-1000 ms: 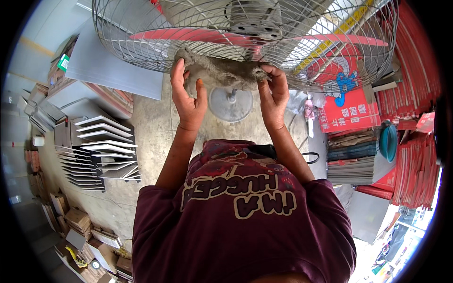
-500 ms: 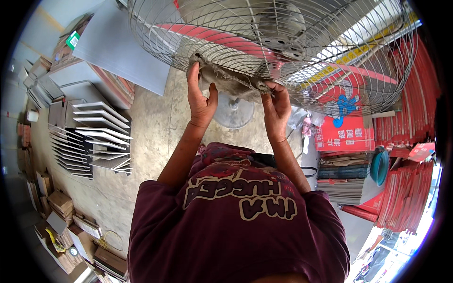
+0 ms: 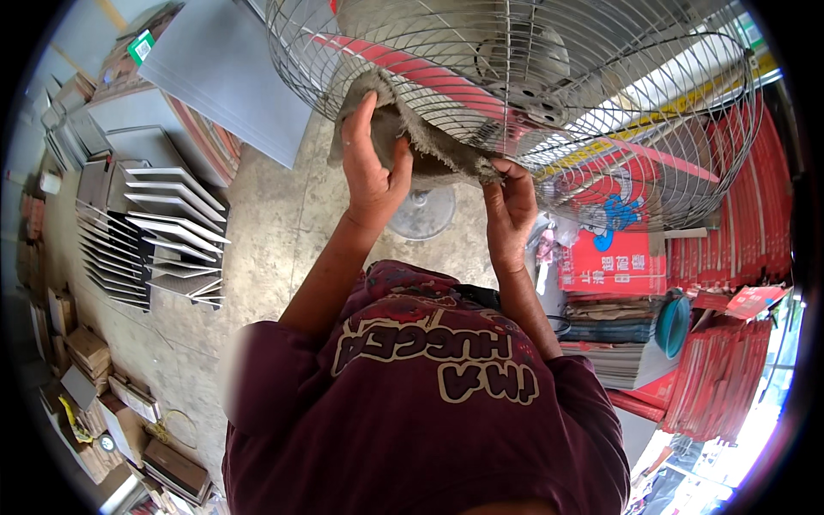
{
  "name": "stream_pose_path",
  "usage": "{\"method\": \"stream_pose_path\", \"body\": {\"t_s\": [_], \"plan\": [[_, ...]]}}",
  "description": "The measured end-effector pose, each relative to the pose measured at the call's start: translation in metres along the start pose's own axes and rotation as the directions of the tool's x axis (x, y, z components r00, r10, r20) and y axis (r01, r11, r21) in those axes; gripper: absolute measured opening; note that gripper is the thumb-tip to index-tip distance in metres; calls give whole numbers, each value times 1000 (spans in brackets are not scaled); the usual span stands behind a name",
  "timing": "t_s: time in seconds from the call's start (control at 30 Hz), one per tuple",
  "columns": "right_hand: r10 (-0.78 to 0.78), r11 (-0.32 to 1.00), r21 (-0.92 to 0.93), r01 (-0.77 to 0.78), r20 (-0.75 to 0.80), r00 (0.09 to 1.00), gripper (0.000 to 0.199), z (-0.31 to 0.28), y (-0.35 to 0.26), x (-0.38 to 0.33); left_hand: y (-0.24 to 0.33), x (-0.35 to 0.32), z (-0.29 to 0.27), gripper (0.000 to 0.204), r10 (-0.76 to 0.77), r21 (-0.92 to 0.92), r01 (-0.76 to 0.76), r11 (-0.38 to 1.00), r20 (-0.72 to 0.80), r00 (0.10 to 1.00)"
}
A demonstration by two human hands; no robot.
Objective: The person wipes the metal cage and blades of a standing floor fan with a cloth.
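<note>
A grey-brown rag (image 3: 436, 156) with a fuzzy, frayed edge is stretched between my two hands, just below the near rim of a large fan. My left hand (image 3: 376, 163) grips its left end, thumb and fingers around a fold that stands up higher there. Pinched between the thumb and fingers of my right hand (image 3: 512, 202) is the other end, close against the fan's wire guard (image 3: 566, 159). Behind the wires are red-pink fan blades (image 3: 412, 70). Whether the rag touches the wires, I cannot tell.
Below the rag, a round base plate (image 3: 422, 215) rests on the concrete floor (image 3: 266, 249). A rack of tile samples (image 3: 176, 223) stands at left, near a large grey panel (image 3: 227, 77). At right are stacked red cartons (image 3: 721, 206) and a teal basin (image 3: 672, 326).
The rag's left end has been raised and opened out, showing more of its underside. Both hands still hold it. The view has shifted slightly, moving the fan rightward in the picture.
</note>
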State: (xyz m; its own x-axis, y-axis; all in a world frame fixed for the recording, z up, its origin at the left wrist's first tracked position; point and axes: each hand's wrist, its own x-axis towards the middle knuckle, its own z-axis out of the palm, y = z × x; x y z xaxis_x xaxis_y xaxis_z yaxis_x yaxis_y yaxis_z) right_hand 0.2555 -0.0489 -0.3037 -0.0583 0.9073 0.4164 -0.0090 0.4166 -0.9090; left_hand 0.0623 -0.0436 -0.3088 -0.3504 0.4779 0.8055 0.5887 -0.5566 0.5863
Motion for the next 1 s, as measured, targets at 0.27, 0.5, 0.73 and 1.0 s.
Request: {"method": "stream_pose_path", "body": {"t_s": [0.27, 0.5, 0.73, 1.0], "plan": [[20, 999, -45, -19, 34, 999, 22, 6, 1, -6, -27, -30, 6, 71, -192, -15, 193, 981, 61, 980], [80, 993, -96, -72, 76, 994, 22, 10, -4, -11, -18, -34, -6, 69, -169, -9, 169, 986, -13, 985], [23, 1000, -16, -21, 93, 995, 23, 18, -15, -9, -11, 9, -3, 69, -45, -5, 45, 999, -30, 999], [150, 978, -168, -126, 137, 979, 18, 30, -9, -16, -48, -28, -4, 74, -265, -113, 261, 959, -29, 964]]}}
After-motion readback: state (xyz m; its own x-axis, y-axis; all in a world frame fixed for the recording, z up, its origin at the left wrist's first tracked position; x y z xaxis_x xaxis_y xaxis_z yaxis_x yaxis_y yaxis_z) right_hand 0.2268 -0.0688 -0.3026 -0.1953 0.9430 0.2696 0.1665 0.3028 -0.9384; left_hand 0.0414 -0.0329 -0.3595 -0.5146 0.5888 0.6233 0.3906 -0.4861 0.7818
